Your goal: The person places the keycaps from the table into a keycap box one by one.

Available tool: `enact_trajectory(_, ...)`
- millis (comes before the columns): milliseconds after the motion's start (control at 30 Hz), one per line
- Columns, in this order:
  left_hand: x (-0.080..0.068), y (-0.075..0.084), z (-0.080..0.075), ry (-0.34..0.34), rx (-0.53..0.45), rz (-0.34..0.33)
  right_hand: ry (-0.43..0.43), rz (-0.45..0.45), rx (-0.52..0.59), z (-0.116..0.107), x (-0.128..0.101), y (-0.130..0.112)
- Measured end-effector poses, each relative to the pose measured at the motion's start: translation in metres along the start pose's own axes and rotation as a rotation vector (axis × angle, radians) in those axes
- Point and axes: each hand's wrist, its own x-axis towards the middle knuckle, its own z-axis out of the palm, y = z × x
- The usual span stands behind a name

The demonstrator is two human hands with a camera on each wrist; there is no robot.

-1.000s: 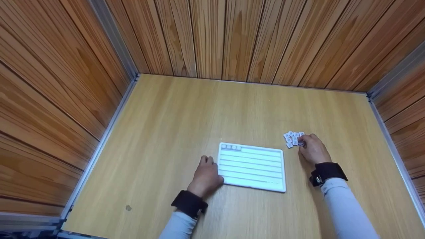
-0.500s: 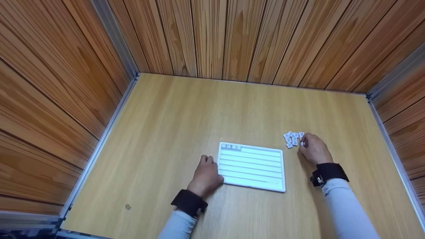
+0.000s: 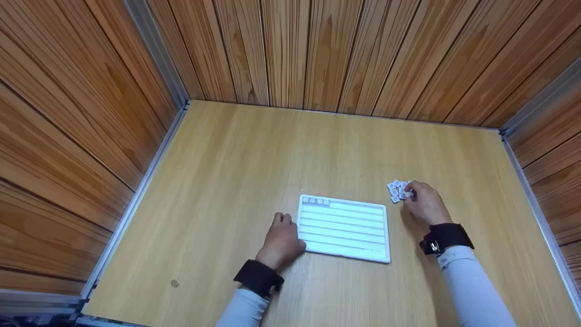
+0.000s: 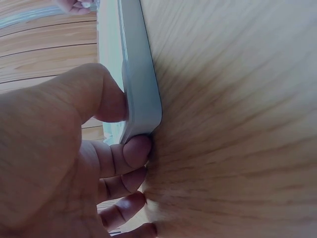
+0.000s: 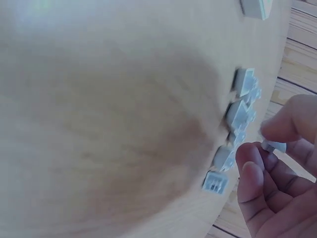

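Note:
A flat white board with grooved rows lies on the table. My left hand grips its near left corner. In the left wrist view the thumb lies on the board's top edge and a fingertip presses the rounded corner. Several small tiles sit in the top groove at its left end. Beyond the board's right side, my right hand pinches a small white tile between thumb and fingers. Right by those fingertips lies a cluster of loose white tiles with dark marks, too small to read.
The pale wooden table is bounded by plank walls at the back and sides, with grey metal strips along its edges. A dark round spot marks the table at the front left.
My right hand drew slightly back from the cluster with a tile, then shifted left, so it now overlaps the cluster's right side. The left hand and the board have stayed put.

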Motion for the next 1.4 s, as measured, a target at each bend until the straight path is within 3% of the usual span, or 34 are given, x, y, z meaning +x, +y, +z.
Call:
enact_trajectory(67, 0.0, -0.007, 0.002, -0.011, -0.04, 0.038, -0.036, -0.008, 0.029, 0.011, 0.016, 0.028)
enact_trajectory(100, 0.001, -0.008, 0.002, -0.014, -0.052, 0.05, -0.028, -0.003, 0.033, 0.012, 0.017, 0.028)
enact_trajectory(333, 0.002, -0.004, 0.003, -0.021, -0.029, -0.005, 0.0, -0.016, 0.039, 0.019, 0.014, 0.013)
enact_trajectory(733, 0.001, -0.005, 0.003, -0.022, -0.03, 0.015, 0.06, -0.133, 0.061, 0.03, 0.013, -0.001)
enact_trajectory(933, 0.002, -0.004, 0.003, -0.047, -0.042, -0.022, 0.034, -0.126, 0.046, 0.037, 0.015, -0.009)
enact_trajectory(1400, 0.0, -0.004, 0.002, -0.031, -0.06, -0.017, -0.046, -0.194, -0.008, 0.056, 0.021, -0.031)
